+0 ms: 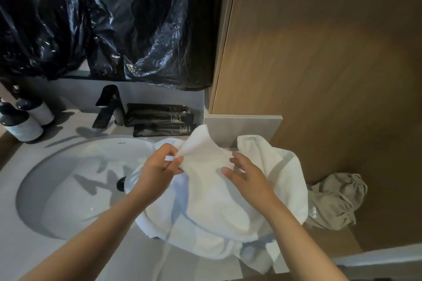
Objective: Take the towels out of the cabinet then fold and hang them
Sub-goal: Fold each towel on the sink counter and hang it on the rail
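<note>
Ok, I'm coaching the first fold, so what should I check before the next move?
1. The towel is out on the counter: ok.
2. The left hand pinches a corner: ok.
3. The right hand grips an edge: not ok, it lies open on the towel.
4. The towel is spread flat: not ok, it is bunched and partly over the sink.
5. A rail to hang it on: cannot tell, none in view.
</note>
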{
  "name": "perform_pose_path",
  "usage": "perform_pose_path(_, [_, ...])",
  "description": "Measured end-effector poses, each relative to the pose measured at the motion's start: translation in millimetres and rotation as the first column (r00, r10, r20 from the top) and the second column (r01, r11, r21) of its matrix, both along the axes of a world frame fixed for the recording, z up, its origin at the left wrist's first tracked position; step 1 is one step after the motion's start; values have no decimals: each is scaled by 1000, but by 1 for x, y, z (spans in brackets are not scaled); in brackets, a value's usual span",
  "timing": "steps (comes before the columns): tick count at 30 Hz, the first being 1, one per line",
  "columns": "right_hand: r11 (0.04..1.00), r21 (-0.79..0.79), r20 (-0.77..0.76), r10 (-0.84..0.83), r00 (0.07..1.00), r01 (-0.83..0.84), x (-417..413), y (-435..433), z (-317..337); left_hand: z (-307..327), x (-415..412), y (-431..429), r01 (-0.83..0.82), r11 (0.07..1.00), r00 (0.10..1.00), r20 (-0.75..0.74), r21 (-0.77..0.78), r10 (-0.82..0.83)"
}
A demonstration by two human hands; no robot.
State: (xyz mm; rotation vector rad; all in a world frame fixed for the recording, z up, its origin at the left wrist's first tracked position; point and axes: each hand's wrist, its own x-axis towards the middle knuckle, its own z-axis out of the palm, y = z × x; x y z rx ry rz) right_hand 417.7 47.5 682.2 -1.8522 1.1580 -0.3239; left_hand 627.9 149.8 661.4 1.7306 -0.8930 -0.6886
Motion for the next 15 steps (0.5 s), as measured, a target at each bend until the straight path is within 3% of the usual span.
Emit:
perform_pose_path(2, [998, 70, 75, -5, 997, 0, 11, -1, 1, 4, 0, 7, 29, 1000, 998, 64, 0, -29])
perform_pose_path(7, [995, 31, 299, -97, 949, 92, 19, 2, 8, 8, 4, 20, 52, 998, 978, 201, 37, -58])
perform_pose_path(12, [1000, -5, 233, -6, 972, 7, 21, 0, 14, 11, 9, 25, 115, 993, 950, 294, -25, -103])
perform_pose_path(15, [1000, 3, 348, 19, 937, -21, 25, 5, 16, 12, 5, 25, 142, 988, 944, 309, -53, -119])
